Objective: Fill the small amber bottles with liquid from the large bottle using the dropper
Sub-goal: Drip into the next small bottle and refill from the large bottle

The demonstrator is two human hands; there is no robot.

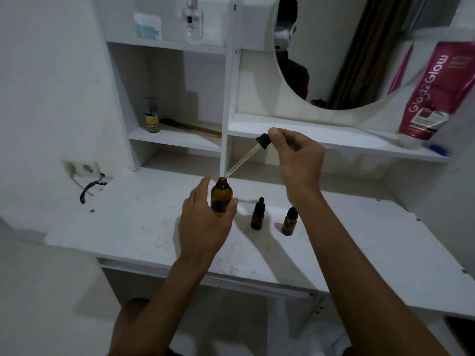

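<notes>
Left grip (205,222): curls round the big bottle (221,199) at the centre of the frame. The neck is open, and the base is hidden, so standing or lifted cannot be told.
Right grip (298,155): pinches the black bulb of the dropper (246,158) in the upper centre. The glass tube slants down-left, with its tip just above and right of the bottle mouth, not inside.
Tube contents: too clear to tell.
Small bottles: two, (257,214) and (289,222), stand right of centre on the worktop (128,227), both capped.
Risk, rim strike: at this slant the tip likely hits the rim instead of entering. That could chip the glass or jolt the bottle.
Risk, early squeeze: pressure on the bulb before the tip is submerged draws only air.
Risk, drips: both grips are busy and the small bottles are capped, so a loaded dropper would have to wait and could drip on the worktop.
Risk, spill: the uncapped big bottle tips if the left grip slackens.
</notes>
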